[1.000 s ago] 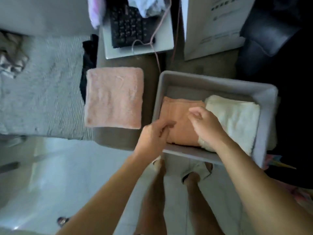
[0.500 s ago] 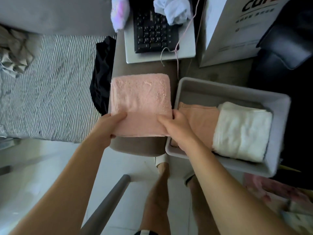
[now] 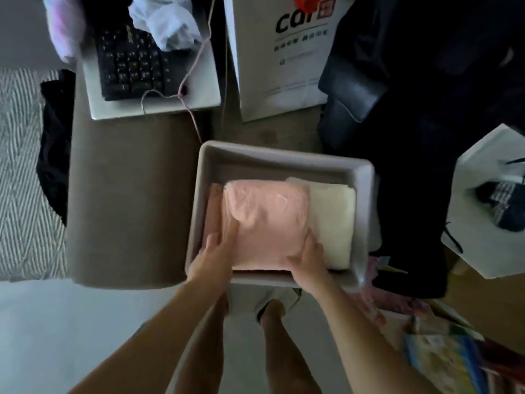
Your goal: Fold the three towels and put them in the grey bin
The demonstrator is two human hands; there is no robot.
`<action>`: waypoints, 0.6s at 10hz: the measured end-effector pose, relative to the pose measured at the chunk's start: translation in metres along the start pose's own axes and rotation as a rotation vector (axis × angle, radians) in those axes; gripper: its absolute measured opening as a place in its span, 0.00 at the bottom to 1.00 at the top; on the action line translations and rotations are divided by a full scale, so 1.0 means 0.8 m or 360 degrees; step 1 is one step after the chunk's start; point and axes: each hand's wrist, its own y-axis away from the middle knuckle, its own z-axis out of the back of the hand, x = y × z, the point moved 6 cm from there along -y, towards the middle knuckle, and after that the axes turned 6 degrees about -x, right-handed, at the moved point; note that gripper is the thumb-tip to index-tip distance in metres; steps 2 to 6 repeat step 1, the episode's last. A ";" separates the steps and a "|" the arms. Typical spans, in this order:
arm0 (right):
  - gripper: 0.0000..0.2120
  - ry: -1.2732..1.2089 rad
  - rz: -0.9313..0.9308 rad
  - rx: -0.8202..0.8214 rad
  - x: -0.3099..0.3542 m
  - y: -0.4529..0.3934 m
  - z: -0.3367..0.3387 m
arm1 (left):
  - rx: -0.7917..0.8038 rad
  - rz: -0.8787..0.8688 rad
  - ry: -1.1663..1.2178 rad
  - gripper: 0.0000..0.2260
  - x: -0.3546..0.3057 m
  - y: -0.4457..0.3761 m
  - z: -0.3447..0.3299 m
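Head view, largest first: brown table [image 3: 125,200] filling the middle, bare on its left half where nothing folded remains. Grey bin [image 3: 284,163] at the table's right edge, near side overhanging toward the person. Inside, three folded towels: pink towel [image 3: 267,220] uppermost and central, laid over the other two; cream towel [image 3: 333,217] against the right wall, partly covered; orange towel [image 3: 213,206] showing only as a narrow strip along the left wall.

Left hand [image 3: 213,257] flat and spread, fingers resting on the pink towel's near-left corner, thumb side over the orange strip; pressing down rather than pinching, by the look of it. Right hand [image 3: 308,260] curled over the near-right corner of the pink towel, fingers on top, thumb apparently tucked at the front edge (grip or mere press hard to tell, that corner being blurred).

Farther back, off task: keyboard [image 3: 133,64] on a pale tray, white paper bag [image 3: 281,58] standing beside it.

Judged progress: folding finished for all three, all three within the bin. Left to do, probably only settling the pink towel flat (slightly humped at present), then letting go and withdrawing both hands.
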 end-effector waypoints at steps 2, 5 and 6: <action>0.39 -0.0019 -0.0032 -0.0043 -0.002 0.015 0.010 | -0.0051 0.0016 0.0070 0.26 -0.003 0.013 0.019; 0.39 -0.0019 -0.0032 -0.0043 -0.002 0.015 0.010 | -0.0051 0.0016 0.0070 0.26 -0.003 0.013 0.019; 0.39 -0.0019 -0.0032 -0.0043 -0.002 0.015 0.010 | -0.0051 0.0016 0.0070 0.26 -0.003 0.013 0.019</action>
